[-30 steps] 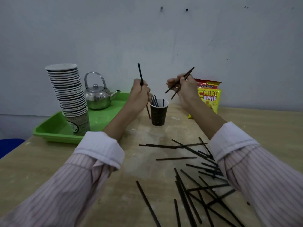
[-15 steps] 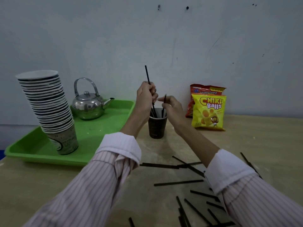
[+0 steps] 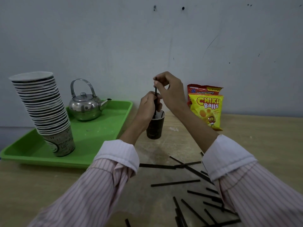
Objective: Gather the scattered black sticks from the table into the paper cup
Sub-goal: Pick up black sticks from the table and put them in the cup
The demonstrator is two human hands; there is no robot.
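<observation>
A dark paper cup (image 3: 155,130) stands on the wooden table (image 3: 262,136) near the wall, with a few black sticks leaning inside it. My left hand (image 3: 147,107) is closed around one upright black stick (image 3: 155,95) whose lower end is inside the cup. My right hand (image 3: 171,90) hovers just above, its fingertips pinching the top of that same stick. Several more black sticks (image 3: 175,183) lie scattered on the table in front of the cup, toward the lower right, partly hidden under my right sleeve.
A green tray (image 3: 101,138) to the left of the cup holds a tall leaning stack of paper cups (image 3: 42,110) and a metal kettle (image 3: 86,105). Two snack bags (image 3: 206,108) stand against the wall to the right of the cup.
My right hand has let its stick go into the cup and risen to the top of the stick in my left hand. That stick has gone lower into the cup.
</observation>
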